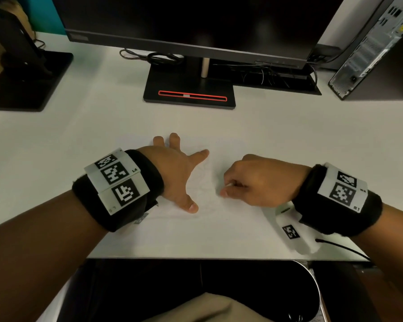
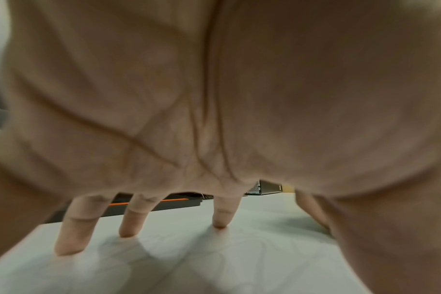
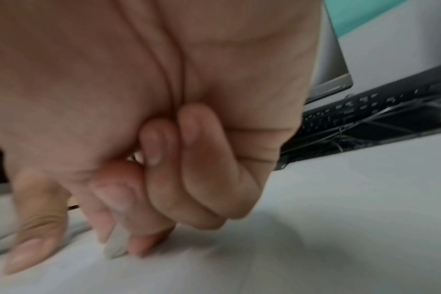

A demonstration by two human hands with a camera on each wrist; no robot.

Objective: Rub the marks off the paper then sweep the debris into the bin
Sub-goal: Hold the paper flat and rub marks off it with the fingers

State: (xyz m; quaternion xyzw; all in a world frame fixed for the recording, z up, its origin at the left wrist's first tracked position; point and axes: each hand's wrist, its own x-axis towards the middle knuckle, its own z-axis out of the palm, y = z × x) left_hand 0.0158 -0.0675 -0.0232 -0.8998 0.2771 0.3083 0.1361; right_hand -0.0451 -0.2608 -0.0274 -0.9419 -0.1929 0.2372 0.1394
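Fingers (image 2: 135, 216) of our left hand (image 1: 172, 173) are spread straight and pressed flat on the paper (image 1: 203, 219), while those of our right hand (image 1: 258, 180) are curled tight, pinching a small pale eraser (image 3: 116, 243) whose tip meets the sheet, as the right wrist view shows. We have the paper lying flat on the white bench (image 1: 56, 140), in front of the monitor stand (image 1: 189, 94), between and under our two hands; faint pencil marks (image 1: 201, 180) run across it between the left thumb and the eraser. We judge the sheet thin and light, quick to slide or buckle under rubbing, so it wants pinning close beside the rubbed patch, as the left hand does now. The eraser looks small and somewhat soft, so we judge it is best held low near its working tip, where it will not bend or roll out of the pinch. For the debris we have a dark bin (image 1: 254, 289) just below the near edge of the bench; its inside is too dark to say what lies in it, and a beige shape (image 1: 207, 307) covers part of the opening. We can make out no crumbs on the paper at this sharpness.
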